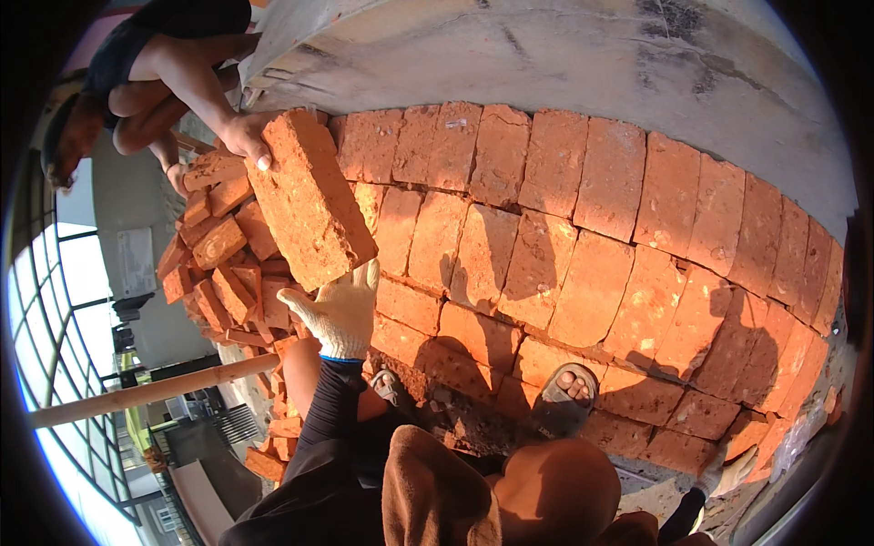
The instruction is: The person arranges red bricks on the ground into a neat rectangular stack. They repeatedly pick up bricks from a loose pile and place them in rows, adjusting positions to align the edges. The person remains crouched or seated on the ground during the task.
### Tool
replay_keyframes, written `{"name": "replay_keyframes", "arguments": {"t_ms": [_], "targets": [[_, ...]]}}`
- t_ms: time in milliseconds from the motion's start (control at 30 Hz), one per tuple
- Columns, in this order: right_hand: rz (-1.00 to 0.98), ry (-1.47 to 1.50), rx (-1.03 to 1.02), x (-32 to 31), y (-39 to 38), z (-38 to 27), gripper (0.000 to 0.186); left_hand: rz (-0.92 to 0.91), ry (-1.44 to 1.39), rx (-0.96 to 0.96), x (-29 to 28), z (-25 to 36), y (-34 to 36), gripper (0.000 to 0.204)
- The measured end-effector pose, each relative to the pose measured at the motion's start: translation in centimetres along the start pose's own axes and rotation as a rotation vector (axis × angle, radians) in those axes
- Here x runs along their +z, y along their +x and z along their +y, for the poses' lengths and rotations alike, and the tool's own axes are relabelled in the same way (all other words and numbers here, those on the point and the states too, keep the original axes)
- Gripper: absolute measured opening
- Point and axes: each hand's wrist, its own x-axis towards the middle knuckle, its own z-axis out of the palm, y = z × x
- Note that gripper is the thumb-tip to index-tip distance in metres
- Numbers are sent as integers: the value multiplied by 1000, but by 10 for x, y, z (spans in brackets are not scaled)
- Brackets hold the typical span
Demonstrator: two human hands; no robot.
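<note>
Dozens of bricks (510, 237), perhaps; two gloves (339, 314).

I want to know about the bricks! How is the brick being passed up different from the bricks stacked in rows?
The brick being passed is up in the air, tilted, held by a co-worker's bare hand and the person's gloved left hand; the stacked bricks lie still in neat rows. It shows a broad face; most of them show narrower faces. Both are rough orange-red clay.
</note>
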Motion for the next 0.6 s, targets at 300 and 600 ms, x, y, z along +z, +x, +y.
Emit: {"name": "replay_keyframes", "arguments": {"t_ms": [300,600], "targets": [[81,612,1215,-10,-64,-49,99,-104,709,159,22,86,78,96],[78,330,1250,-5,-18,-82,98,-384,887,-130,-136,17,77,66]]}}
